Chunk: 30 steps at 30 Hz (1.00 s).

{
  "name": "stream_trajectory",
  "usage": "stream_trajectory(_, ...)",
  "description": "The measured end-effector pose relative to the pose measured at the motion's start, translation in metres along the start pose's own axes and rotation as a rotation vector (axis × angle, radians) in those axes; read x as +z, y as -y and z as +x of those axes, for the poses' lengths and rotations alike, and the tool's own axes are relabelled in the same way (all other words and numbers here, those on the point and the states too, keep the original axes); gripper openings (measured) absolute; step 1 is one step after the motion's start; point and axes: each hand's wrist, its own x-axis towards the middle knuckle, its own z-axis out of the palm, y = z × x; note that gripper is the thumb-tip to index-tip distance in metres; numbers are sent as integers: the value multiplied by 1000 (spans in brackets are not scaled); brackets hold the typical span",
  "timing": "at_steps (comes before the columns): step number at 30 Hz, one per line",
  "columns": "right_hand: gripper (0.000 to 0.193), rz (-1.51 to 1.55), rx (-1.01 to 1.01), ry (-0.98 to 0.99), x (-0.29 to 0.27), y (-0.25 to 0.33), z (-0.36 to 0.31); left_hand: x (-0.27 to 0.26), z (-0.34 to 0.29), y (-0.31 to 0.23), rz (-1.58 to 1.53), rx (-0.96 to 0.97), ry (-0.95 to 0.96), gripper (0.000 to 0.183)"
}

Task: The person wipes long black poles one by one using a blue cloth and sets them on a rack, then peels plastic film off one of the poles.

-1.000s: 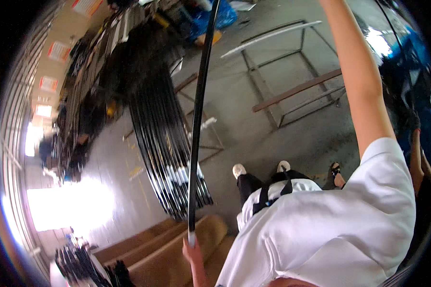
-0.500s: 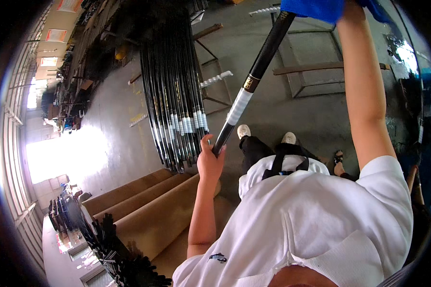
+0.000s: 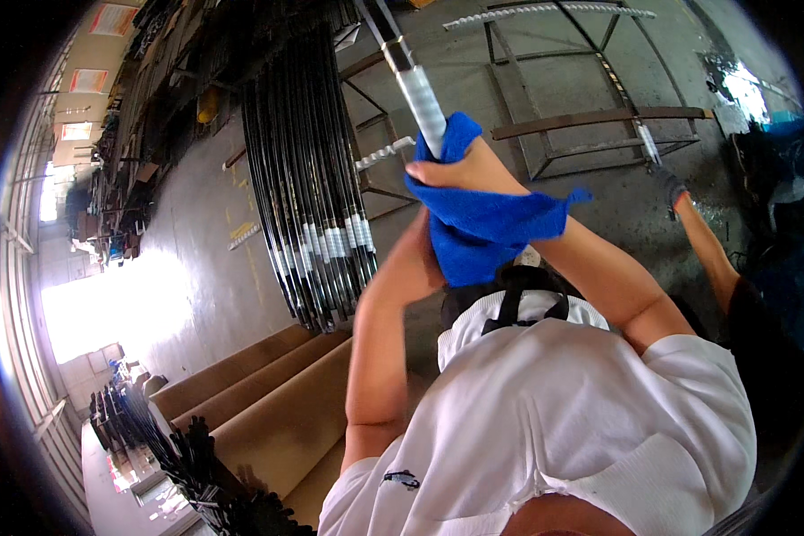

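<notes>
A glossy black pole (image 3: 396, 55) with a gold-edged band and a pale wrapped section (image 3: 421, 100) slants up and away from me. My right hand (image 3: 456, 171) is closed around it through a blue cloth (image 3: 489, 223), just below the pale section. Loose folds of the cloth hang under my wrist and cover the pole's lower end. Right beside those folds, my left hand (image 3: 417, 253) is at the pole's lower end, slightly blurred, with its fingertips hidden behind the cloth.
Many similar black poles (image 3: 308, 170) lie side by side on a rack at left. Brown rolls (image 3: 281, 393) are near my left elbow. Metal stands with a wooden bar (image 3: 598, 121) stand ahead. At right, a co-worker's gloved hand (image 3: 670, 189) holds another pole (image 3: 609, 71).
My right hand has come down the pole toward me with the blue cloth, close to my left hand. The pole now tilts to the left. A co-worker's arm has appeared at right.
</notes>
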Motion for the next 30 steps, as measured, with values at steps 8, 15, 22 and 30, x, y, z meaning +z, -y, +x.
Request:
stream_trajectory(8, 34, -373, -42, 115, 10, -7, -10, -10, 32, -44, -2, 268, -155, 38)
stream_trajectory(15, 37, -343, 308, 469, 10, -55, -46, -73, 45, -66, -543, 500, -546, 23)
stream_trajectory(22, 29, -270, 694, 166, -21, -146, -84, -244, 14, -25, -235, 365, -1017, 26)
stream_trajectory(30, 23, 352, 883, -275, -30, -146, -45, -369, -12, 210, 879, -196, -1072, 35)
